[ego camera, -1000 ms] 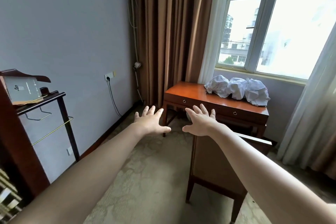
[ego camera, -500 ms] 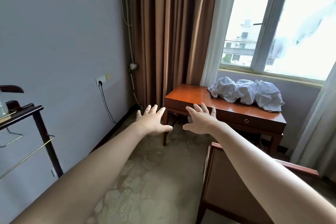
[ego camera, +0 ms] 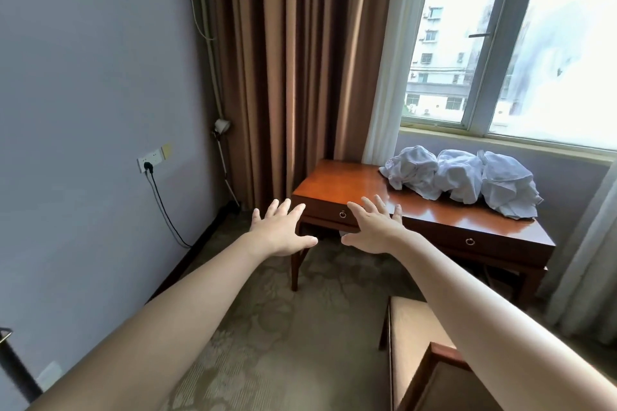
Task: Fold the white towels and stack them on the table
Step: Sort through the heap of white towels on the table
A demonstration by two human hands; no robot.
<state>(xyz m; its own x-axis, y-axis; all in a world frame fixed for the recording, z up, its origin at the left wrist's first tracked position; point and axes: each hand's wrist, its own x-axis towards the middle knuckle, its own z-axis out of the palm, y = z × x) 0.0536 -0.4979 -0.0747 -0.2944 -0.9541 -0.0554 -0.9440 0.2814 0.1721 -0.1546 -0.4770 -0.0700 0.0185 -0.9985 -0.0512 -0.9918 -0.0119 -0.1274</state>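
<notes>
Three crumpled white towels (ego camera: 462, 179) lie in a row along the back right of a polished wooden table (ego camera: 337, 181) under the window. My left hand (ego camera: 279, 229) is stretched out in front of me, palm down, fingers spread, holding nothing, just left of the table's front left corner. My right hand (ego camera: 374, 226) is held out the same way, fingers apart and empty, in front of the table's drawer front. Both hands are well short of the towels, which sit up and to the right of them.
A wooden chair (ego camera: 424, 354) with a beige back stands at lower right, between me and the table. Brown curtains (ego camera: 293, 70) hang behind the table's left end. A wall socket with a black cable (ego camera: 148, 164) is on the left wall. Patterned carpet covers the floor.
The view has moved closer to the table and turned right; the wooden stand on the left has slid out of view. Both hands stay outstretched and open, now nearer the table's front edge.
</notes>
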